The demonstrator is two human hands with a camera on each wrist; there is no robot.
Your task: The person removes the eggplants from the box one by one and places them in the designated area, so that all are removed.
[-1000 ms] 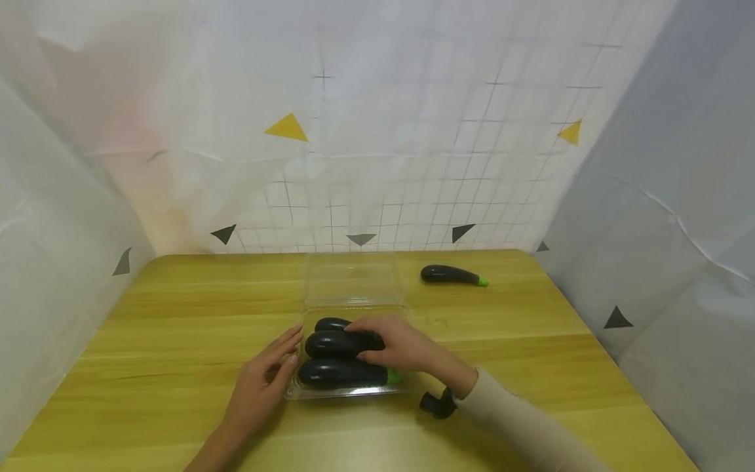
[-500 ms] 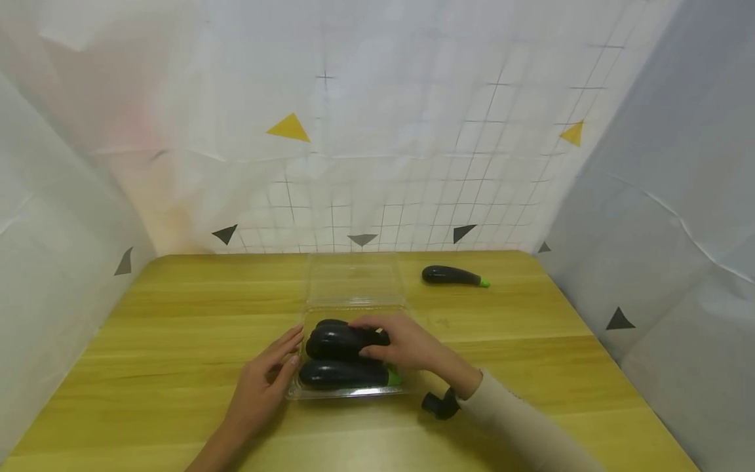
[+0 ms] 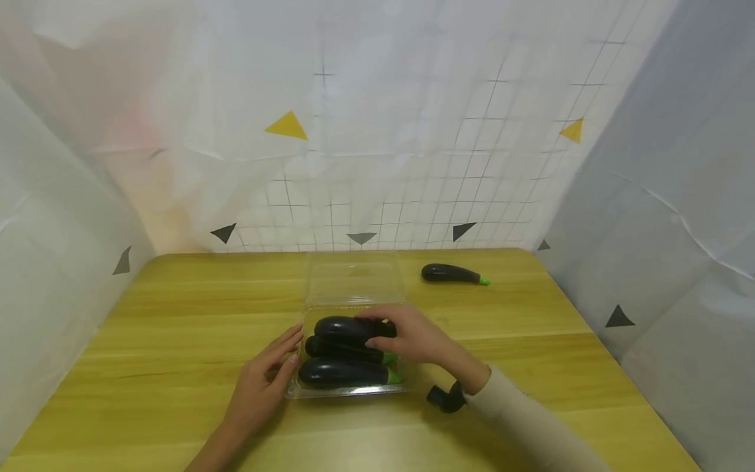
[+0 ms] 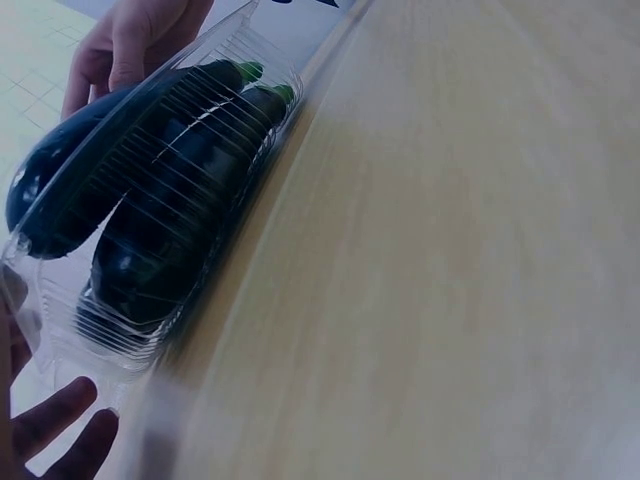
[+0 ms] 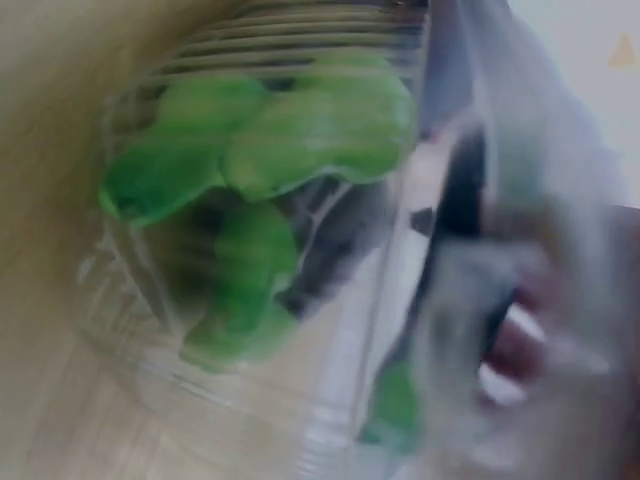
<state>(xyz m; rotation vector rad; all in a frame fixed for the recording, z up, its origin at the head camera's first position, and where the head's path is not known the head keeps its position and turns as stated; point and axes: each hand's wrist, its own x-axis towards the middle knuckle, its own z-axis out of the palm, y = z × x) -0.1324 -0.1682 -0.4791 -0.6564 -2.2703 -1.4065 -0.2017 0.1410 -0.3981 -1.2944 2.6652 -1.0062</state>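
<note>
My right hand [image 3: 413, 334] grips a dark eggplant [image 3: 336, 329] over the back of a clear plastic clamshell box [image 3: 348, 393]. In front of it lie two more eggplants in the box, a middle one [image 3: 342, 351] and a front one [image 3: 342, 372], stems pointing right. My left hand [image 3: 265, 377] has its fingers extended at the box's left side. The left wrist view shows the held eggplant [image 4: 45, 170] tilted above the rim. Green stems [image 5: 300, 130] show blurred through the box wall in the right wrist view.
The box's clear lid [image 3: 354, 278] lies folded back toward the wall. Another eggplant [image 3: 451, 273] rests on the wooden table [image 3: 194, 314] at the back right. A black device [image 3: 445, 398] sits at my right wrist. White sheeting [image 3: 377, 131] encloses the back and sides.
My right hand has shifted the held eggplant backward, from over the middle of the box to its back, uncovering a thinner eggplant in the middle. The left hand has stayed in place.
</note>
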